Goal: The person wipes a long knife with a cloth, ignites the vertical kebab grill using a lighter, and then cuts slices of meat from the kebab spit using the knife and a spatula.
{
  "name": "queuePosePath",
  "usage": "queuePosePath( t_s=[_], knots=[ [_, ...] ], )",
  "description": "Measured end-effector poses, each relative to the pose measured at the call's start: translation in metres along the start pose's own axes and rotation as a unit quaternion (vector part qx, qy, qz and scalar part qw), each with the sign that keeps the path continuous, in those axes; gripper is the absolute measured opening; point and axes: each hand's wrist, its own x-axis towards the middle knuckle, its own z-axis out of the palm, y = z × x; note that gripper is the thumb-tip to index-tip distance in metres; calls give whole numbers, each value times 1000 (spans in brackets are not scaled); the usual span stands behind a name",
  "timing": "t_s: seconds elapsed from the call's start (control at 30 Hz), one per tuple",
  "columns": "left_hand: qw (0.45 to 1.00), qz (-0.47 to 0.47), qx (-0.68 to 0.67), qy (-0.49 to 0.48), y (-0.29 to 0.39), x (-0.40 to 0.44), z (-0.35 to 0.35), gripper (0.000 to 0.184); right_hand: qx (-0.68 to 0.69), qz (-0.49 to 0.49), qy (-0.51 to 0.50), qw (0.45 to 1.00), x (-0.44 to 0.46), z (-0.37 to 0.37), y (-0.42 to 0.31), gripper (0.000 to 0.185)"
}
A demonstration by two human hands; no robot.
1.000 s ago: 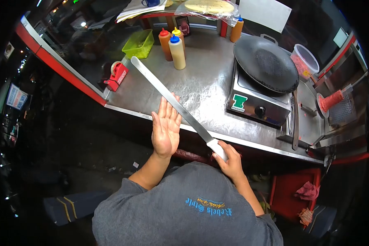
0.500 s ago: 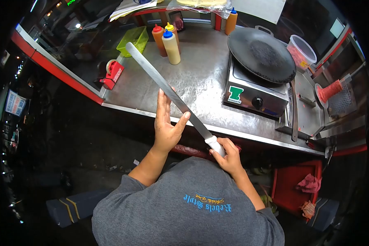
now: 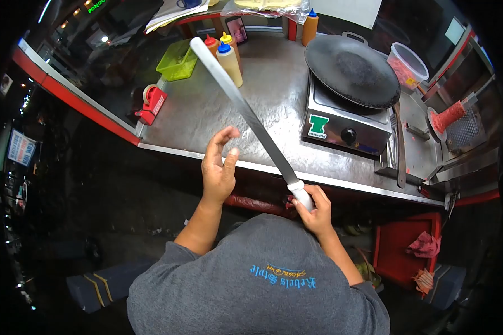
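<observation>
I've the long knife [image 3: 247, 113] gripped in my right hand [image 3: 318, 213], left hand [image 3: 218, 173] loosely open, shiny steel counter [image 3: 190, 120] ahead, black pan [image 3: 352, 72] on stove [image 3: 369, 139], dark ground [image 3: 123, 184] leftward

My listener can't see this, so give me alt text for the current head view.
A bare right hand grips a long knife by its white handle, pointing it forward over a metal counter; the empty left hand hovers nearby. Farther back stand squeeze bottles and a green container; a dark round pan sits on a stove at right.
</observation>
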Motion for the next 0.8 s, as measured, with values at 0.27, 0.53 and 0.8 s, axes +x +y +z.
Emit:
queuePosePath(
  t_s=[0.27,0.53,0.8],
  knots=[
    [989,-36,141,23,4,2,-8,16,8,-6,22,1000,2,0,-3,37],
    [999,29,0,-35,-2,0,-23,31,3,-17,27,999,1,1,-1,39],
    [949,99,-286,-90,15,-3,-31,32,2,-42,47,998,4,-1,-5,37]
  ],
)
